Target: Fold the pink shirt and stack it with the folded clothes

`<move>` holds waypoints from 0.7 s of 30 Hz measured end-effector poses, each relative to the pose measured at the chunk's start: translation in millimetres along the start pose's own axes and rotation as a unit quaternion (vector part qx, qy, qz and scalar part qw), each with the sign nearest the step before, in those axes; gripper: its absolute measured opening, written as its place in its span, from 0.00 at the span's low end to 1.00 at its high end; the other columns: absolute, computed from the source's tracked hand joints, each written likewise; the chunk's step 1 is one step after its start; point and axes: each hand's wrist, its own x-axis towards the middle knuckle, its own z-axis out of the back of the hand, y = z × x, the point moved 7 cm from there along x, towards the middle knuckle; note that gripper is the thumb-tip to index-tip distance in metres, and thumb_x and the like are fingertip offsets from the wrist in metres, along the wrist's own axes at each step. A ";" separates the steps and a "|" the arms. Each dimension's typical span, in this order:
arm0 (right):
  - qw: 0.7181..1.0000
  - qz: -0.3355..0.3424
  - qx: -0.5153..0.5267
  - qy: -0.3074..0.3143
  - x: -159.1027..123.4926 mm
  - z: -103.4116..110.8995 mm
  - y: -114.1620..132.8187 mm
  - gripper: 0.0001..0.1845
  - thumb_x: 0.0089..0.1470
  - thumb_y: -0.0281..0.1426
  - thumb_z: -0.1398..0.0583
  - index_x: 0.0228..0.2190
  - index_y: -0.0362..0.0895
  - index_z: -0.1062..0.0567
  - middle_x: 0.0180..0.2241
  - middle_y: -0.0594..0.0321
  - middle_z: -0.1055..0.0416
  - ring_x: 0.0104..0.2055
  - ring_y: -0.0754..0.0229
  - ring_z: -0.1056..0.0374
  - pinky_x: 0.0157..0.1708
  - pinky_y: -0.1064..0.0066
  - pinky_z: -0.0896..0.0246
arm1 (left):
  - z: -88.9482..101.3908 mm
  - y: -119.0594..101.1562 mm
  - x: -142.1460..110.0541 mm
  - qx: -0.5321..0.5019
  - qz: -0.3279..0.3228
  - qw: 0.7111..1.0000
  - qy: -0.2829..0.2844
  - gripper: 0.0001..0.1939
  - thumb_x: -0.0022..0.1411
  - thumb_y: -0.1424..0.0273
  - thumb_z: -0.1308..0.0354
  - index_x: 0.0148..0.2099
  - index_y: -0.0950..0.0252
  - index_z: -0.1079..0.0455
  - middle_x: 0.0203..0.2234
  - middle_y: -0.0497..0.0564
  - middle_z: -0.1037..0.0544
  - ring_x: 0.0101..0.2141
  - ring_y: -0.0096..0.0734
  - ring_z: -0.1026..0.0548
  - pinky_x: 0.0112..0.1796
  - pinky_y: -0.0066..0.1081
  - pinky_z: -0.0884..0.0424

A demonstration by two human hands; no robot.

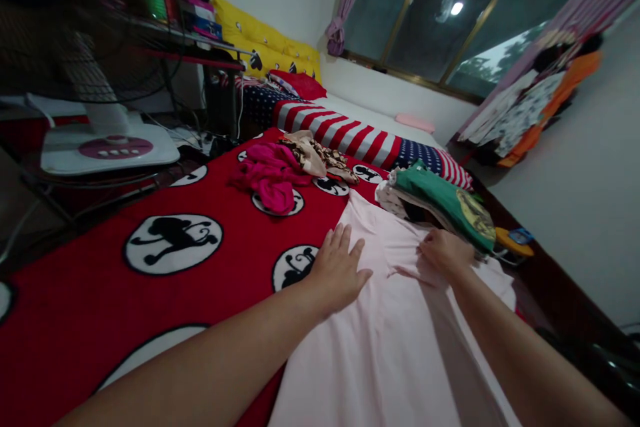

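A pale pink garment (395, 340) lies spread flat on a red bedspread (100, 293) printed with black-and-white monkey circles. My left hand (340, 270) rests flat on the garment's left edge, fingers apart. My right hand (445, 252) pinches a fold of the pink cloth near its upper right part. Just beyond my right hand sits a stack of folded clothes (440, 203) with a green piece on top.
A crumpled magenta garment (270, 177) and a leopard-print one (320, 157) lie farther up the bed. A stars-and-stripes blanket (350, 133) and yellow pillows (265, 40) lie behind. A standing fan's base (107, 147) is at left. Clothes hang at the right by the window.
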 end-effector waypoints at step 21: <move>0.984 0.061 0.164 -0.018 39.5 -6.4 116.1 0.12 0.46 0.35 0.42 0.30 0.44 0.20 0.35 0.52 0.23 0.41 0.47 0.27 0.35 0.65 0.36 | 2.2 0.4 -1.1 -0.025 0.011 1.000 -0.007 0.34 0.66 0.50 0.57 0.66 0.66 0.45 0.66 0.62 0.50 0.66 0.49 0.58 0.63 0.47 0.57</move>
